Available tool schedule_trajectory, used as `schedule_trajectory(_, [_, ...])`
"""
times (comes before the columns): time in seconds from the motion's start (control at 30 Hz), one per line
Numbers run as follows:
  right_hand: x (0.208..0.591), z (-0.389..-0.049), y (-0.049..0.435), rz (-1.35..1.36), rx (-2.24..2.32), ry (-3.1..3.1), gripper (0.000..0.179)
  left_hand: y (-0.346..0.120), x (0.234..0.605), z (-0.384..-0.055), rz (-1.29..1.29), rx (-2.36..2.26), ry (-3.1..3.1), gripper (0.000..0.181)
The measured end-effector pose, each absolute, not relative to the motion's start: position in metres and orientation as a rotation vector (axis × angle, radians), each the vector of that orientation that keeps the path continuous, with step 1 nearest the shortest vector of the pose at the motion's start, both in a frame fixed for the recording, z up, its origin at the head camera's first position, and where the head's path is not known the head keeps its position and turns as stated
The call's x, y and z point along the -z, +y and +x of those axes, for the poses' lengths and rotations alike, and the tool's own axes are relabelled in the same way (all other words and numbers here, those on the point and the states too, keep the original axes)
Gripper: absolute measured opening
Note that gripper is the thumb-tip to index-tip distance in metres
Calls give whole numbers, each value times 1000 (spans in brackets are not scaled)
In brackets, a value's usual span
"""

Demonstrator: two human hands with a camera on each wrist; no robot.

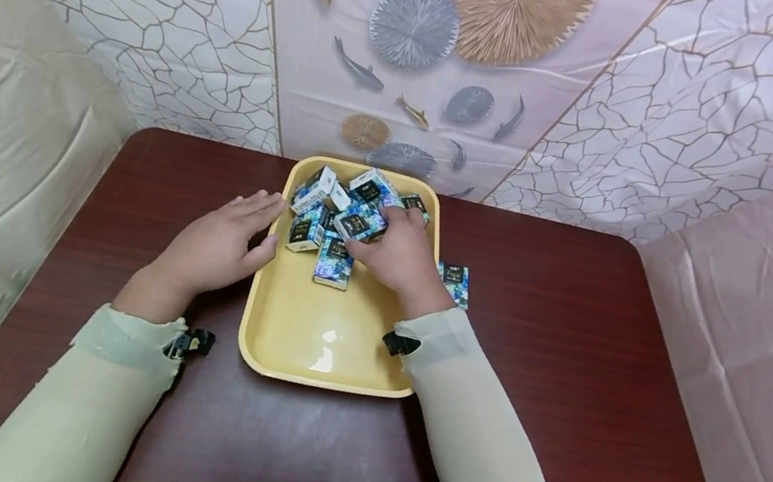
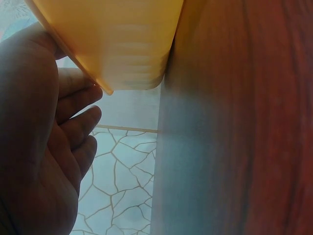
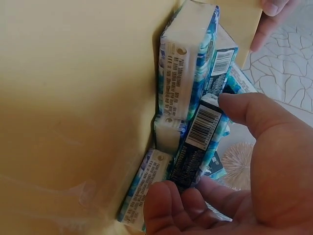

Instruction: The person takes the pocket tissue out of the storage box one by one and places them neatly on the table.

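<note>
Several small blue patterned tissue packs [image 1: 334, 260] with black labels lie heaped at the far end of a yellow tray [image 1: 297, 328]. My right hand [image 1: 403, 252] reaches into the heap and grips one tissue pack [image 3: 200, 132] between thumb and fingers; its barcode side shows in the right wrist view. Other packs [image 3: 181, 68] sit right beside the held one. With fingers stretched out, my left hand [image 1: 215, 243] rests at the tray's left rim, fingertips on the edge. In the left wrist view the tray's outer wall [image 2: 122, 44] rises next to those fingers.
One more tissue pack [image 1: 454, 284] lies on the dark wooden table [image 1: 548, 368], just outside the tray's right side. Patterned cloth [image 1: 401, 100] hangs behind the table, and plain pale cloth [image 1: 761, 317] hangs along both sides.
</note>
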State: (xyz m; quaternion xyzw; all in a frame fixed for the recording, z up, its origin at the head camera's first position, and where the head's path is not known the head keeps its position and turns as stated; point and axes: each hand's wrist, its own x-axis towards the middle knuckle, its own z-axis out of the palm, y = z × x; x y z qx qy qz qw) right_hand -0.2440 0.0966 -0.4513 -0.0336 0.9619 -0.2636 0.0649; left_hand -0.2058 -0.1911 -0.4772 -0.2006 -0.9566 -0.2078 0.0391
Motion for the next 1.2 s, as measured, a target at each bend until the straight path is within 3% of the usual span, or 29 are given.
schedule_trajectory(1.2, [440, -235, 96, -197, 760, 2770, 89, -190, 476, -205, -619, 648, -2920, 63])
